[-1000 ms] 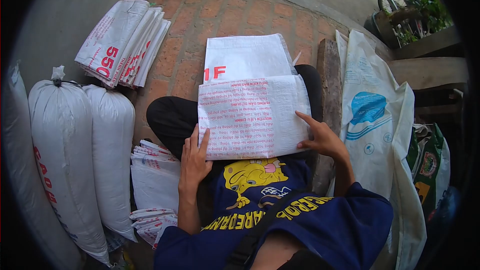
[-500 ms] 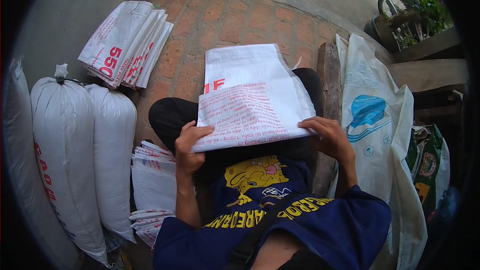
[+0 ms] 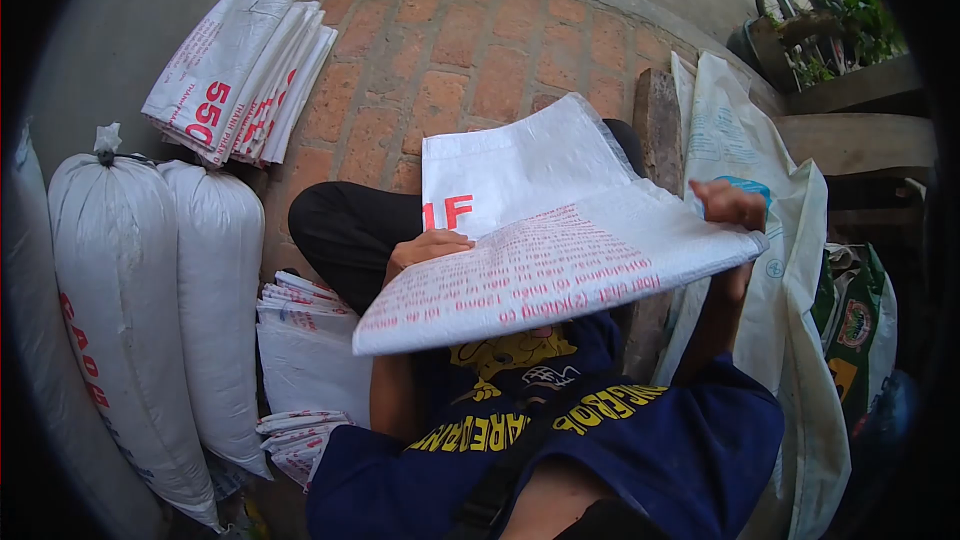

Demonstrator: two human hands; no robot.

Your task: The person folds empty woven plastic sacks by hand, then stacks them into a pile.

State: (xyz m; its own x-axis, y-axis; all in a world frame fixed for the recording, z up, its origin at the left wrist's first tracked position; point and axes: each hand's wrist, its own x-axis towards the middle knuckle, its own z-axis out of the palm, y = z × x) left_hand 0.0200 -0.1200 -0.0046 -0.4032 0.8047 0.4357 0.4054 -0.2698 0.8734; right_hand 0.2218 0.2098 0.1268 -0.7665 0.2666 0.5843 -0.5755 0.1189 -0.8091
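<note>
A folded white woven plastic sack with red print lies across my lap, its near flap lifted and tilted up to the right. My left hand grips it at the left, fingers over the fold and the rest of the hand hidden under the flap. At the raised right corner my right hand holds the sack, its fingers curled past the edge and its palm partly covered. Beside my left knee, folded sacks are piled.
A stack of folded sacks stands at the upper left on the brick floor. Filled, tied white sacks stand along the left. To the right are a wooden beam, a large white bag and a green bag.
My right hand has moved up and right, lifting the sack's right corner. The near flap has swung up and toward me, and my left hand has shifted slightly right.
</note>
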